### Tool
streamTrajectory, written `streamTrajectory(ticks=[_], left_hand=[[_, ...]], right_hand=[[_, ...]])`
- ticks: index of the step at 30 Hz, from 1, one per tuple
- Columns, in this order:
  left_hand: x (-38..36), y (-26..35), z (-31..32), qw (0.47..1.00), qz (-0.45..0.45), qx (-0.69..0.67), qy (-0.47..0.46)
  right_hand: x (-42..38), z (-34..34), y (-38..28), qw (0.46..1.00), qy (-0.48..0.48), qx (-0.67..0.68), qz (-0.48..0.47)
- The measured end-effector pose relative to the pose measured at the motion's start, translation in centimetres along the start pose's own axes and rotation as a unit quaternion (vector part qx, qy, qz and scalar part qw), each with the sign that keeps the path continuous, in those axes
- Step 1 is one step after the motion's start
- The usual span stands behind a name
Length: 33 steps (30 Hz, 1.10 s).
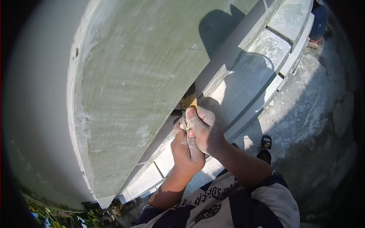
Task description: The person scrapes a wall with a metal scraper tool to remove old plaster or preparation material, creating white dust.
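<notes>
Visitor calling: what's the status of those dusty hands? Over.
Left hand and right hand together, gripping yellowish tool. Tool at greenish panel's edge, partly hidden by hands. No obstruction visible.

From head height, the view looks down; hands [201, 131] near.

From my remote post I see the left hand [186, 152] and, just right of it, the right hand [207, 129] meeting by the panel's [125, 95] right edge, a tool [188, 102] held in them and reaching ahead. Blocks [262, 49] run along that edge; right of their outer side lies the ground [304, 102], a sandalled foot [267, 142] on it. I have plants [93, 217] near the panel's bottom corner, at left.
</notes>
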<state>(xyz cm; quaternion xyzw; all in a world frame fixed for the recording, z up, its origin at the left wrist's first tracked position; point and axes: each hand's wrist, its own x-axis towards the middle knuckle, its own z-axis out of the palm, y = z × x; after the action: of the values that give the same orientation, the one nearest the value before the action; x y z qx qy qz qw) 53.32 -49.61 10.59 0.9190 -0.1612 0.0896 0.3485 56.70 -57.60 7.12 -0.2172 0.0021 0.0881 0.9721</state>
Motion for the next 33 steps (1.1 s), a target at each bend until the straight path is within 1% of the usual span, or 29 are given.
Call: streamTrajectory(ticks=[2,5,6,8,9,10,11,12,13,14,15,16,17,19,20,24,26,27,28,29,31,33], left_hand=[[0.6,0.1,-0.2,1.000,-0.027,-0.003,-0.013],[-0.4,-0.8,-0.5,0.999,0.034,0.034,-0.014],[-0.6,0.7,0.0,1.000,-0.003,0.025,0.017],[0.3,1.3,-0.2,0.999,0.009,0.045,0.020],[0.7,1.5,-0.5,0.998,0.008,0.056,0.018],[1.4,2.2,-1.7,0.996,-0.055,0.056,-0.039],[1.8,2.3,-1.9,0.995,-0.078,0.039,-0.047],[2.1,3.0,-2.1,0.994,-0.096,0.024,-0.052],[2.3,3.5,-2.1,0.992,-0.110,0.008,-0.056],[1.6,2.3,-1.7,0.997,-0.011,0.070,-0.024],[1.4,1.9,-1.0,0.999,0.027,0.046,0.002],[1.1,1.5,-0.4,0.997,0.065,0.023,0.027],[0.4,1.1,0.3,0.999,0.026,0.001,0.034],[1.7,2.2,-1.2,0.998,-0.036,0.046,-0.028],[2.7,4.2,-2.0,0.985,-0.151,0.013,-0.084],[1.5,3.1,-0.9,0.999,0.007,0.044,-0.010],[1.7,3.0,-0.8,0.999,0.025,0.026,-0.016],[1.4,2.8,-0.7,0.999,-0.022,0.034,-0.019],[1.0,3.2,-1.1,0.996,-0.079,-0.001,-0.044],[2.0,4.5,-1.6,0.988,-0.135,-0.038,-0.066],[2.4,5.1,-2.0,0.988,-0.126,-0.043,-0.072],[1.6,3.5,-1.4,0.999,-0.007,0.021,-0.046]], right_hand=[[0.3,0.2,0.0,1.000,-0.005,-0.010,-0.003],[-0.5,0.0,1.0,0.993,-0.057,0.101,-0.027],[-0.5,-0.2,1.3,0.995,-0.040,0.091,-0.015],[-0.4,-0.6,1.5,0.997,-0.006,0.071,0.004],[-0.1,-0.2,0.6,0.997,0.001,-0.033,-0.068],[0.4,0.5,-1.0,0.982,0.009,-0.135,-0.134],[1.1,0.8,-1.3,0.951,0.018,-0.236,-0.198],[0.6,0.9,-1.0,0.978,0.011,-0.148,-0.150],[0.1,1.0,-0.6,0.993,0.001,-0.060,-0.103],[-0.3,1.0,-0.5,0.998,-0.012,0.026,-0.059],[-0.2,1.0,-0.7,0.993,-0.025,0.112,-0.015],[0.1,1.0,-1.2,0.994,-0.024,0.103,-0.019],[0.3,1.1,-1.7,0.995,-0.019,0.096,-0.020],[0.2,1.3,-1.9,0.996,-0.001,0.088,-0.003],[0.8,1.4,-2.9,0.999,0.030,-0.014,-0.024],[-0.2,1.9,-2.1,0.993,-0.016,0.114,0.008],[0.3,1.7,-2.5,0.998,-0.011,0.058,0.002],[0.0,1.7,-2.3,0.999,-0.004,0.034,0.008],[-0.1,1.6,-2.5,0.996,0.009,0.086,0.035],[0.4,1.6,-3.1,0.999,0.025,-0.020,-0.024],[-0.2,2.4,-4.0,0.997,0.039,-0.027,-0.061],[-0.6,2.0,-2.5,0.999,0.015,0.046,-0.008]])
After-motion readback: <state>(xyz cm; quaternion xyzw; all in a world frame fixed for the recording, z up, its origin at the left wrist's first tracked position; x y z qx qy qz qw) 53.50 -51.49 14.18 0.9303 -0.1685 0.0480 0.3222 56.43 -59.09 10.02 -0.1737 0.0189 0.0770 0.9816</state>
